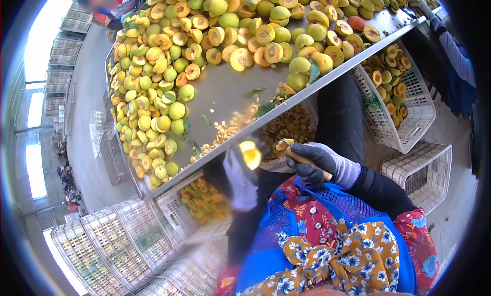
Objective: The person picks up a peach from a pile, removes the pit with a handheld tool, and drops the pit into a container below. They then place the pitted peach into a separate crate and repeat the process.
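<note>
My left hand (pixel 239 178), in a grey and lilac glove and blurred by motion, holds a yellow-fleshed peach half (pixel 250 155) just off the table's near edge. My right hand (pixel 322 163), gloved alike, is wrapped around the wooden handle of a short pitting tool (pixel 308 162). Its tip points up and left, with yellow pulp at the end. Beyond both hands, many halved green-yellow peaches (pixel 240 59) are heaped on the metal table (pixel 217 86). Loose pits (pixel 225 132) lie along its near edge.
Below the table, more pits (pixel 294 126) fill a container. A crate of peach halves (pixel 176 206) stands to the left, another crate (pixel 424 109) to the right, with a white crate (pixel 434 168) nearer. A co-worker's gloved hand (pixel 420 5) reaches the far right; another person (pixel 120 4) is at upper left.
</note>
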`<move>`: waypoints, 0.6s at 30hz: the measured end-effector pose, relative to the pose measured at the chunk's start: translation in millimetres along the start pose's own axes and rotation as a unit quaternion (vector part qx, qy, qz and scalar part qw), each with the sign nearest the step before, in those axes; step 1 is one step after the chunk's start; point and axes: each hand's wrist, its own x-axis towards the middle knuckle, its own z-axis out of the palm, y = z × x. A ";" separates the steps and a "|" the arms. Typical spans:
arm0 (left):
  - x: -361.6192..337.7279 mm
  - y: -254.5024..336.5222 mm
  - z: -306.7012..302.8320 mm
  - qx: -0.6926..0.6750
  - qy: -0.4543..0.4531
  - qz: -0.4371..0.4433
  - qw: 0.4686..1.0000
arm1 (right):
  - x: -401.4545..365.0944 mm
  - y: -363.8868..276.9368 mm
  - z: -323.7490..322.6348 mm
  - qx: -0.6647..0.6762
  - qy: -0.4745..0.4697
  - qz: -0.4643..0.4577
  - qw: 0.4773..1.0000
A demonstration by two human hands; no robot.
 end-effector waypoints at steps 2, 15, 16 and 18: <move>-3.0 16.4 -54.1 0.221 0.045 -0.056 0.972 | -0.1 -6.3 -12.5 -0.020 0.066 0.002 0.998; 218.2 6.0 37.3 0.540 -0.025 0.191 0.820 | -8.7 -16.2 -3.5 -0.199 0.147 -0.012 0.969; 228.6 5.7 56.3 0.534 -0.035 0.171 0.827 | -10.1 -14.2 -9.5 -0.248 0.131 -0.045 0.959; 236.4 -4.7 73.9 0.544 -0.095 0.145 0.821 | -18.2 -16.1 -3.7 -0.360 0.135 -0.088 0.919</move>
